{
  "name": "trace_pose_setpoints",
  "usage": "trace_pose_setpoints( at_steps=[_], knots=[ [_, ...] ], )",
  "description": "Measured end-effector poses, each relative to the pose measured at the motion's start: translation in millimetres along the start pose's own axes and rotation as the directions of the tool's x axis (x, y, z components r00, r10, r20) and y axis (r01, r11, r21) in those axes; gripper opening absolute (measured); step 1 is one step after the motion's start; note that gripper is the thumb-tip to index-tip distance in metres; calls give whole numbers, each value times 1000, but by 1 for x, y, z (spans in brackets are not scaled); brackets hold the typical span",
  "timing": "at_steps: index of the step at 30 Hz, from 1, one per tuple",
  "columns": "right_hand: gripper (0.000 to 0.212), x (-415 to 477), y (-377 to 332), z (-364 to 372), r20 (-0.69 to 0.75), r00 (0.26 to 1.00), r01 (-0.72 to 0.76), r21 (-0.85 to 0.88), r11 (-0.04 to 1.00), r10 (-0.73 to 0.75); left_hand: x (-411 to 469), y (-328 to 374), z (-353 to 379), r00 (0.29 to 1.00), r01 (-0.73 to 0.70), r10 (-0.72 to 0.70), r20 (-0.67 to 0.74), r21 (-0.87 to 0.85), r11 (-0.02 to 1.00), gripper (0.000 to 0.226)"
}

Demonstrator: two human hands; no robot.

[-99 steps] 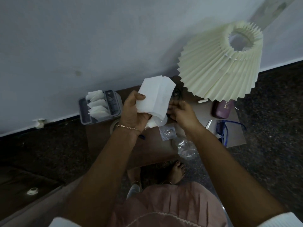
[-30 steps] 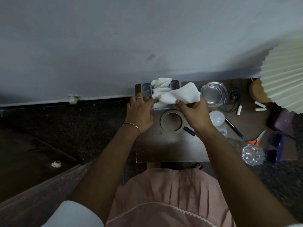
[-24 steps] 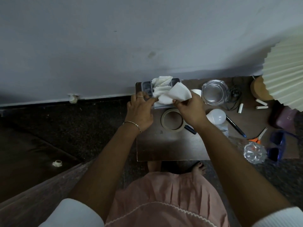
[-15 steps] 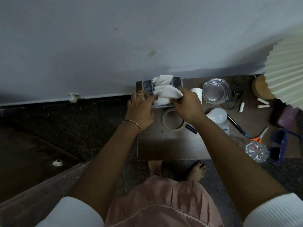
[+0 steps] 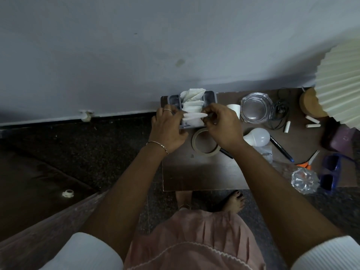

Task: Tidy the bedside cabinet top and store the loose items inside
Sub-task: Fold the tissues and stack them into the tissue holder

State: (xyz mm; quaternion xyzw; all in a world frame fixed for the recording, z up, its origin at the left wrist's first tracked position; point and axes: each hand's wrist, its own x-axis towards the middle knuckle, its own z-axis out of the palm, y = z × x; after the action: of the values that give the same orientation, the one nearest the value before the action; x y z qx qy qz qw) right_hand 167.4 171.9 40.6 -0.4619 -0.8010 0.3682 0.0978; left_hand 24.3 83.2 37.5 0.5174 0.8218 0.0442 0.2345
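The tissue (image 5: 194, 115), held wider above the tray half a second before, had been squeezed into a narrow fold and lowered among the others. On the cabinet top (image 5: 194, 172), the tape roll (image 5: 204, 142), bulb (image 5: 257, 136) and marker (image 5: 280, 148) lay loose, so most of the tidying remained. Beyond them, the left hand (image 5: 167, 131) and right hand (image 5: 222, 129) each pinched an end of the tissue over the grey tray (image 5: 210, 96) by the wall. The marker's white print was unreadable.

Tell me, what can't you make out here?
Head view only.
Grey tray: near end hidden by the left hand and right hand pinching a folded tissue.
Tape roll: partly under the right hand.
Lampshade: cut by right edge.
Pen lettering: too small.
Cabinet inside: unseen from above.
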Motion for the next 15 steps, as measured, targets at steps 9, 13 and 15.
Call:
trace_pose_setpoints(
  at_steps=[9, 13, 15],
  knots=[
    [15, 5, 4, 2, -24, 1000, -5, -71, 997, 3, 13, 7, -3, 984, 56, -53, -169, 10, 998, 28],
    [22, 6, 3, 1, -27, 999, 15, -145, 989, -19, 13, 7, -5, 979, 65, -63, -193, 3, 998, 22],
    [23, 7, 3, 2, -20, 999, 28, -186, 982, -33, 13, 6, -3, 980, 67, -64, -189, 11, 998, 21]
  ],
)
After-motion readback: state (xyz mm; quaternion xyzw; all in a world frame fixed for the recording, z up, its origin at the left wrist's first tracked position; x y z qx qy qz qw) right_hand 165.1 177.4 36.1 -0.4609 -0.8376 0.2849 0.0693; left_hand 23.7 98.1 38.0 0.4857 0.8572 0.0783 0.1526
